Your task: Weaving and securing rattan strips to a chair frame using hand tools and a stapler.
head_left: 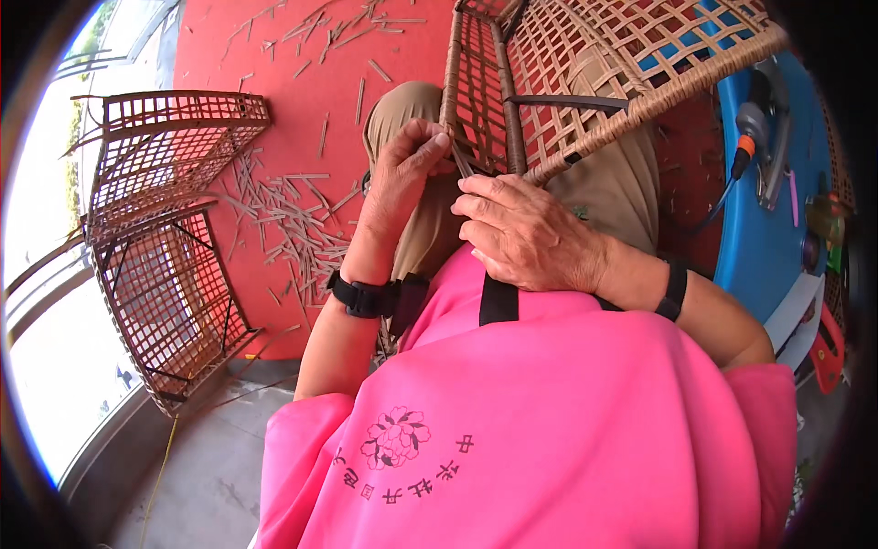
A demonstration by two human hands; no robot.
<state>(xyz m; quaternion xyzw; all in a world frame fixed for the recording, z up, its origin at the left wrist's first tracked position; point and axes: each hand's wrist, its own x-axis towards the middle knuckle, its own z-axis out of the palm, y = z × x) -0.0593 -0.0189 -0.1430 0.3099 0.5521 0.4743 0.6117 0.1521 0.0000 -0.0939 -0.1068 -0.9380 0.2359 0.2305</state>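
Observation:
A tan woven cane basket (pixel 585 69), with an openwork lattice and wrapped rims, leans over my knees at the top. My left hand (pixel 407 169) is closed, its thumb and fingers pinched at the basket's left rim. Just right of it, my right hand (pixel 535 229) is closed at the lower corner, fingertips on a thin dark cane strip (pixel 465 163) that runs between the two hands. The fingers partly hide where the strip meets the rim. Another flat dark strip (pixel 567 102) crosses the lattice above my right hand.
A second, darker woven basket (pixel 169 274) stands open at the left by the window. Cane offcuts (pixel 283 215) litter the red floor mat (pixel 302 91). On the blue table (pixel 736 233) at right lie an orange-collared corded tool (pixel 748 137), a pink pen-like stick (pixel 794 199) and a red tool (pixel 828 348).

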